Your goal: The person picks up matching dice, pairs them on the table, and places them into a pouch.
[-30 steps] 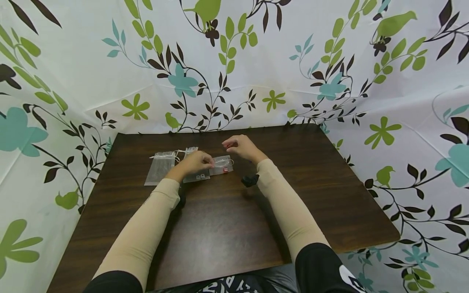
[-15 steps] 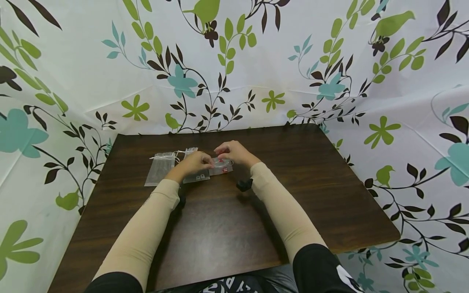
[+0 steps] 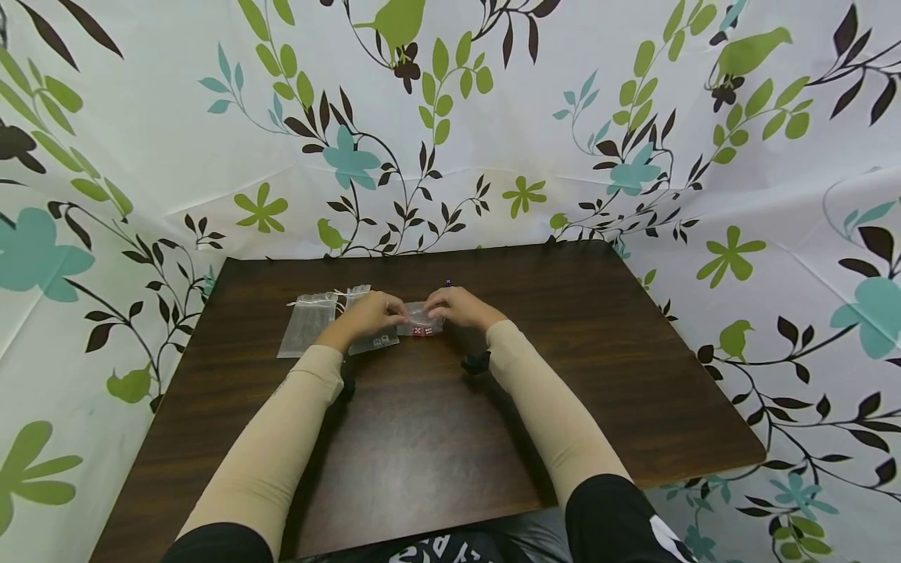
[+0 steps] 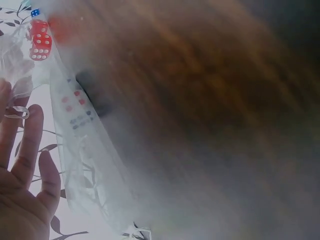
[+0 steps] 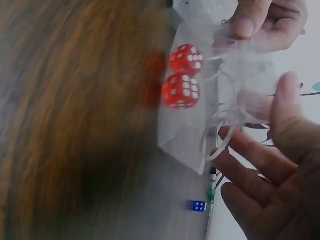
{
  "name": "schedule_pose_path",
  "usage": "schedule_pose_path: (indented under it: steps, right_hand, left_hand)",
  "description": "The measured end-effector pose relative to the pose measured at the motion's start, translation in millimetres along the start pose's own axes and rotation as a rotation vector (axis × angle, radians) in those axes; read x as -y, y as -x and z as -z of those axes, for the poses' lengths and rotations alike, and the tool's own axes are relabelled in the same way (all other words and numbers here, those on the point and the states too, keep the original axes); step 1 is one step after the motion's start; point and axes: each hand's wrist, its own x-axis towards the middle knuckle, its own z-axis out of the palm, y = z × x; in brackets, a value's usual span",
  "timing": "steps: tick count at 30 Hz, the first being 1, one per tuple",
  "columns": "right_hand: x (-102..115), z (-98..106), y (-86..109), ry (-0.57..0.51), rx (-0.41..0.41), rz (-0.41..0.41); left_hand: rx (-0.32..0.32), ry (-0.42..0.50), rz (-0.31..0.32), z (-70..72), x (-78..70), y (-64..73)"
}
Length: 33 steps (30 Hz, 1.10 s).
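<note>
Both hands on the same small sheer drawstring bag (image 3: 415, 319), held between them at the far half of the tabletop (image 3: 429, 438), roughly mid-width. Left hand (image 3: 369, 314) pinches one side of the bag by the mouth, thumb curled onto the fabric; its other fingers are loosely extended in the left wrist view. Right hand (image 5: 290, 165) has thumb and forefinger on the other side of the mouth, pinching; can't tell if the forefinger is inside the mesh or behind it. Its remaining fingers sit loosely bent, a white drawstring loop beside them. Hands near each other, not touching.

Two red dice (image 5: 181, 92) with white pips sit inside the bag, low down, against each other. Blue die (image 5: 199, 205), white pips, on the tabletop beyond the right hand, apart from the bag. Small green item (image 5: 211, 194) just past it, blurred, can't identify.

Second sheer bag (image 3: 376, 342) lies just left of the held one, partly under the left hand; pale dice (image 4: 75, 102) with red and dark pips show through, count unclear. Third sheer bag (image 3: 307, 322) lies flat further left, white drawstring at its far end.

Person wears beige sleeves (image 3: 274, 438), black fabric at the upper arms. Wall cloth (image 3: 450, 203) behind: white, leaves, birds, flowers.
</note>
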Motion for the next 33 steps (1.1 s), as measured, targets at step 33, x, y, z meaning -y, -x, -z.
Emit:
schedule_pose_path:
  steps: [33]
  right_hand:
    - [13.9,21.8,10.6,-0.125,-0.238,-0.029]
  left_hand:
    - [-0.276,0.016,-0.053,28.9,-17.2,5.4]
